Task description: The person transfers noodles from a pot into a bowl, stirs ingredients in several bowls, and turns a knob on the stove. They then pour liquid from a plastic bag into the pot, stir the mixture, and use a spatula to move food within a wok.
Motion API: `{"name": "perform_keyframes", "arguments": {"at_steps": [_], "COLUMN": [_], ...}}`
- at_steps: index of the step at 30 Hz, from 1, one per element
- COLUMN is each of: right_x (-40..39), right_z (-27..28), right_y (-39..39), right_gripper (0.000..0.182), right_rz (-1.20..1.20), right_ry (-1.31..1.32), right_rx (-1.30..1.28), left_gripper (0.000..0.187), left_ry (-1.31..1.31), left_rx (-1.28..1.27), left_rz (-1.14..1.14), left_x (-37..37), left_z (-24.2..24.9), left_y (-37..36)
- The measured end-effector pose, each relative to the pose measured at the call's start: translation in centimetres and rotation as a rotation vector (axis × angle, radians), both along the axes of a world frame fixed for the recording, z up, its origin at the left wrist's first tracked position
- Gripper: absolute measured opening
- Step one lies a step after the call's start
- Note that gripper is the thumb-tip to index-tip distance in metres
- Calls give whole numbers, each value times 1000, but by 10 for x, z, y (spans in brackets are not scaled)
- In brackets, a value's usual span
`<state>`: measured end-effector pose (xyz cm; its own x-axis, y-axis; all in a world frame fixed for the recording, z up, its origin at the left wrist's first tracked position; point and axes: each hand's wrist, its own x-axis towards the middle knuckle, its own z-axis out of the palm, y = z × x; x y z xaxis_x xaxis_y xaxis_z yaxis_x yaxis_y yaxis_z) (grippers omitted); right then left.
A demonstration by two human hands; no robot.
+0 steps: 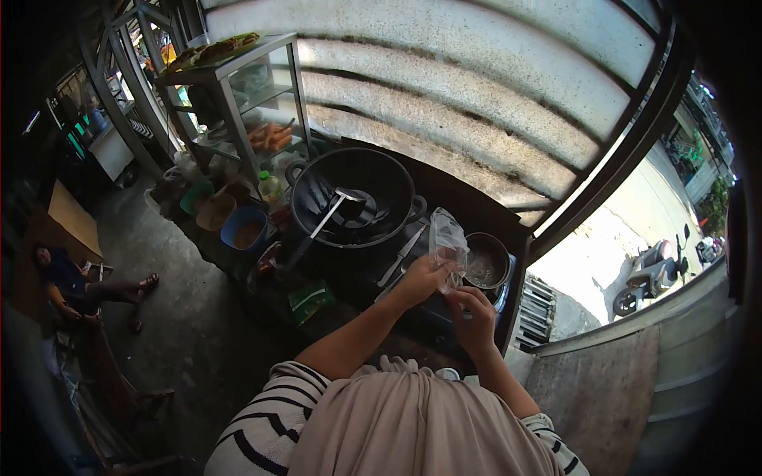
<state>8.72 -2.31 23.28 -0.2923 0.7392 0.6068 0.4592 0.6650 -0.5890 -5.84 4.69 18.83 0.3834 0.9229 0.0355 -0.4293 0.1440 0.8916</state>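
Observation:
A clear plastic bag (448, 232) hangs upward from my two hands over the front of the cooking counter. My left hand (422, 283) is closed on the bag's lower part. Just right of it, my right hand (473, 313) pinches the bag's near end between thumb and fingers. Behind the bag stands a small pot (498, 274) with liquid in it, partly hidden. To the left is a large black wok (317, 166), with a metal spatula (327, 219) lying across its rim. A knife (402, 254) lies between the wok and the bag.
A blue bowl (244, 228), a bottle with a green cap (270, 188) and a green packet (310, 301) stand left of my hands. Farther back is a glass display case (262, 95) with food. A person (75, 285) sits at far left. A motorbike (652, 274) stands outside.

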Motion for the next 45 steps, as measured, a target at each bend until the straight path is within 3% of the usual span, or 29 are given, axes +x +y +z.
{"name": "perform_keyframes", "arguments": {"at_steps": [2, 3, 5, 6, 10, 12, 13, 16, 18, 21, 22, 24, 25, 27, 30, 32, 34, 36, 38, 40, 41, 43, 44, 45], "right_x": [-8, -13, -25, -31, -68, -98, -112, -144, -142, -139, -137, -129, -125, -115, -106, -101, -98, -95, -91, -87, -89, -91, -94, -97], "right_z": [-9, -18, -25, -26, -19, -3, 2, 3, -8, -16, -20, -31, -36, -39, -31, -22, -13, -6, -7, -11, -12, -17, -19, -21], "right_y": [-3, -5, 0, 4, 22, 24, 28, 39, 47, 41, 37, 24, 18, 3, -21, -34, -46, -58, -70, -82, -87, -95, -98, -100], "right_gripper": [13, 14, 17, 19, 26, 28, 28, 27, 26, 21, 19, 17, 16, 16, 15, 15, 15, 14, 14, 14, 15, 18, 18, 19], "right_rz": [-78, -52, -52, -49, -29, 175, 176, 239, 120, -59, -188, -294, -399, -485, -657, -744, -818, -889, -900, -918, -929, -937, -947, -958], "right_ry": [129, 319, 461, 598, 658, 901, 901, 851, 728, 783, 788, 844, 895, 886, 827, 828, 865, 906, 930, 958, 987, 1028, 1040, 1038], "right_rx": [-186, -420, -497, -572, -607, -900, -903, -808, -729, -746, -741, -711, -676, -662, -595, -547, -498, -448, -406, -383, -390, -398, -395, -401], "left_gripper": [42, 42, 43, 43, 41, 36, 29, 24, 20, 18, 18, 27, 27, 38, 43, 41, 38, 38, 41, 53, 53, 59, 59, 59], "left_ry": [312, 315, 563, 562, 621, 827, 782, 606, 576, 491, 494, 887, 892, 1110, 1279, 1426, 1611, 1766, 1267, 1001, 1008, 539, 549, 320], "left_rx": [167, 167, 271, 276, 436, 530, 457, 329, 302, 124, 124, -152, -150, -389, -413, -239, -47, 155, -72, -174, -160, -273, -268, -470], "left_rz": [125, 124, 144, 142, -44, -17, 31, 451, 742, 968, 962, 888, 878, 667, 496, 571, 492, 255, 299, 142, 128, 27, 15, 298], "left_x": [-25, -36, -55, -62, -107, -147, -173, -267, -345, -480, -514, -562, -569, -572, -592, -623, -637, -670, -670, -664, -676, -701, -677, -653], "left_z": [14, 21, 32, 33, 45, 39, 46, 41, 33, -37, -57, -85, -89, -94, -115, -168, -181, -228, -240, -227, -242, -271, -240, -204], "left_y": [-11, -16, -23, -25, -34, -27, -24, -18, -7, 25, 35, 53, 64, 95, 157, 203, 232, 278, 293, 284, 286, 300, 295, 278]}}
